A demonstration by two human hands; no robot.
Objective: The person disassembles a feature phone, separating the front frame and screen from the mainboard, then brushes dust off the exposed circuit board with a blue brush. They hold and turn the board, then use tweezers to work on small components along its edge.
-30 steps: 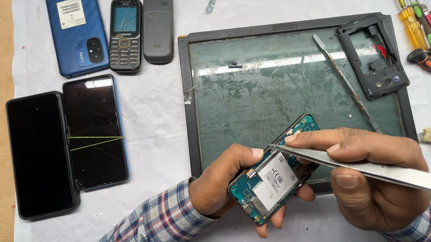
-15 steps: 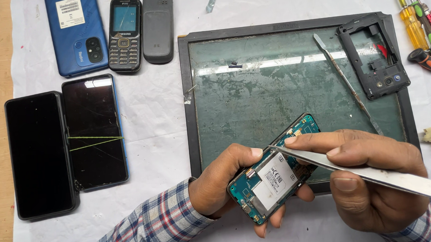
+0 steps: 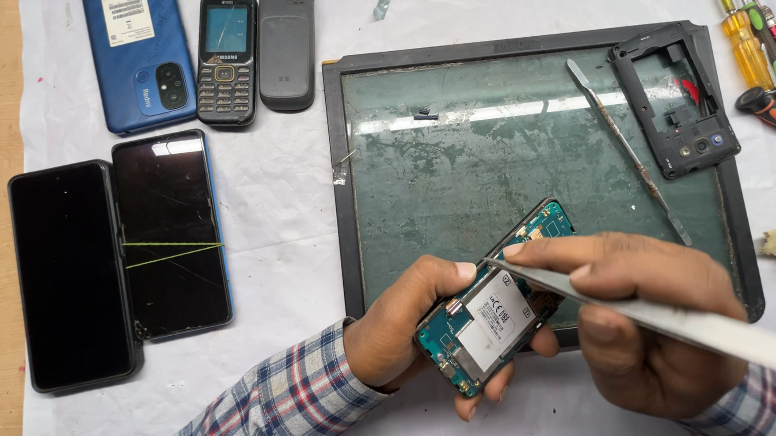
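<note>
Tweezers [image 3: 677, 322] cut off at frame edge

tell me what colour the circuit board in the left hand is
Teal green, with a silver metal shield on it. The circuit board shows best in the head view, held by the left hand.

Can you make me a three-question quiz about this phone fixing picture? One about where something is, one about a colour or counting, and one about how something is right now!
1. Where does the black phone frame lie?
A. on the glass tray's top right corner
B. on the wooden edge
C. under the cloth

2. What colour is the circuit board?
A. red
B. teal green
C. yellow

3. How is the screen of the cracked phone?
A. lit
B. dark with a green line
C. covered

Answers: 1 A, the frame rests inside the tray there. 2 B, the left hand holds a teal green board while the right hand points tweezers at it. 3 B, the screen is black.
</note>
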